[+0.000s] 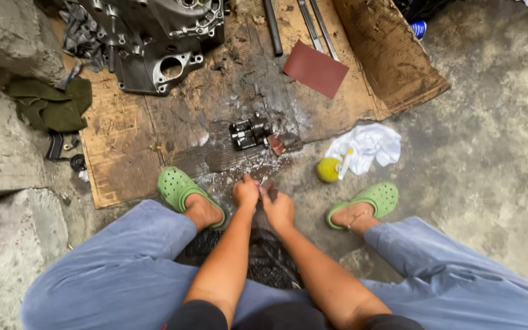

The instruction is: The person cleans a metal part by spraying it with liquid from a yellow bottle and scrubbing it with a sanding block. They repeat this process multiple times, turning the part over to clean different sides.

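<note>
Person squats on the concrete floor (pixel 484 153), knees apart, feet in green clogs (pixel 177 186); both hands low between the feet. Left hand (pixel 245 192) curled into a closed fist; right hand (pixel 278 209) closed beside it, touching it; a small dark part (pixel 268 186) is pinched between the two hands, its shape too small to tell.

Just ahead of the hands, on wet oily cardboard (pixel 123 153): a dark metal gear block (pixel 249 132), with a reddish scrap (pixel 276 145) touching its right side. Farther up the cardboard: a red sheet (pixel 315 68), steel rods (pixel 316 24) and a grey engine case (pixel 160 36).

Right of the gear block, on the floor: a white rag (pixel 368 143), with a yellow ball (pixel 327 170) and a small white tube (pixel 344 164) at its lower left edge. Left of the cardboard: an olive cloth (pixel 53 104) against a stone ledge (pixel 1 140).
</note>
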A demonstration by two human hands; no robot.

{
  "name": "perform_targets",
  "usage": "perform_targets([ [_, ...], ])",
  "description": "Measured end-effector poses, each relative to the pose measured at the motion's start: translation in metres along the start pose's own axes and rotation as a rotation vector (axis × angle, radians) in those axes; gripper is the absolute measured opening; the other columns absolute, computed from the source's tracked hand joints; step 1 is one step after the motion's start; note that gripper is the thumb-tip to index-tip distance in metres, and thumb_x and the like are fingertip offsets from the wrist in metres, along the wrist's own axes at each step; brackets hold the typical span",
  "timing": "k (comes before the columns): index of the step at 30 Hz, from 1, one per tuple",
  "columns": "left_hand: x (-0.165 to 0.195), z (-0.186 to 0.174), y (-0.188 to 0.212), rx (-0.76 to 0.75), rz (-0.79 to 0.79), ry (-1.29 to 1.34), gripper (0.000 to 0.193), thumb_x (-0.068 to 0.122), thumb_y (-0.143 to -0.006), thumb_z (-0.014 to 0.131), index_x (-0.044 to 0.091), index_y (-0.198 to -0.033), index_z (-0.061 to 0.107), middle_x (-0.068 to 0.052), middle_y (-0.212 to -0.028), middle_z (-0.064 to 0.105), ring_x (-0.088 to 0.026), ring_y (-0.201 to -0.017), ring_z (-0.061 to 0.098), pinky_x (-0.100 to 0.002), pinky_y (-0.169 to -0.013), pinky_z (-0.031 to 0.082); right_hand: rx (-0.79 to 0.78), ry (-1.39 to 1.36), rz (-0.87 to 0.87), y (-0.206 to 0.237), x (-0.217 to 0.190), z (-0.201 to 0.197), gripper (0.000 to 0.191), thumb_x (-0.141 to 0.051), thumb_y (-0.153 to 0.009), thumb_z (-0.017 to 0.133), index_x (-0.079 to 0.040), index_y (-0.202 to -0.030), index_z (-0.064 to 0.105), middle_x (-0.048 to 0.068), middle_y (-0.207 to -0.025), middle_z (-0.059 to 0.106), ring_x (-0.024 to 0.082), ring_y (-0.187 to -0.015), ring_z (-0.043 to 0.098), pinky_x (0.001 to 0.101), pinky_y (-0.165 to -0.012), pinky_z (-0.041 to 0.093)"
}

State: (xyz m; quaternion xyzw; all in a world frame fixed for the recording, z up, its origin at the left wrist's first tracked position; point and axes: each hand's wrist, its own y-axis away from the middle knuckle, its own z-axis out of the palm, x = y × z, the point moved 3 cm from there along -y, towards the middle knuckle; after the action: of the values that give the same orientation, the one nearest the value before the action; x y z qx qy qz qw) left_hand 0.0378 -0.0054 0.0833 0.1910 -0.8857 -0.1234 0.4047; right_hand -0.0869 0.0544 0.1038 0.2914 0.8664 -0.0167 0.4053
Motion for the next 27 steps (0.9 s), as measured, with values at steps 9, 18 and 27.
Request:
perform_targets([
  [9, -0.002, 0.002, -0.003, 0.027, -0.031, -0.042, 0.059, 0.049, -0.097, 0.046, 0.004, -0.080, 0.080, -0.026, -0.093, 0.072, -0.045, -0.093, 0.066, -0.052, -0.088, 0.049, 0.082, 0.000, -0.001, 0.011, 0.002, 0.005, 0.064, -0.066, -0.086, 0.064, -0.003, -0.082, 0.077, 0.027, -0.076, 0.069, 0.046, -0.073, 0.070, 0.0529, -0.064, 0.054],
  [18, -0.004, 0.004, -0.004, -0.050, -0.130, 0.202, 0.059, 0.045, -0.098, 0.042, 0.004, -0.072, 0.077, -0.021, -0.078, 0.075, -0.039, -0.078, 0.072, -0.048, -0.084, 0.054, 0.032, -0.037, -0.033, 0.016, 0.003, -0.002, 0.060, -0.064, -0.089, 0.064, -0.006, -0.084, 0.078, 0.023, -0.078, 0.071, 0.045, -0.074, 0.069, 0.0518, -0.066, 0.054],
  [27, -0.005, 0.006, -0.005, -0.062, -0.142, 0.170, 0.060, 0.047, -0.100, 0.045, 0.003, -0.074, 0.076, -0.021, -0.079, 0.074, -0.040, -0.079, 0.073, -0.050, -0.081, 0.054, 0.023, 0.004, 0.034, 0.015, 0.008, 0.002, 0.059, -0.065, -0.086, 0.066, -0.008, -0.084, 0.078, 0.022, -0.079, 0.072, 0.044, -0.075, 0.069, 0.0518, -0.066, 0.054],
])
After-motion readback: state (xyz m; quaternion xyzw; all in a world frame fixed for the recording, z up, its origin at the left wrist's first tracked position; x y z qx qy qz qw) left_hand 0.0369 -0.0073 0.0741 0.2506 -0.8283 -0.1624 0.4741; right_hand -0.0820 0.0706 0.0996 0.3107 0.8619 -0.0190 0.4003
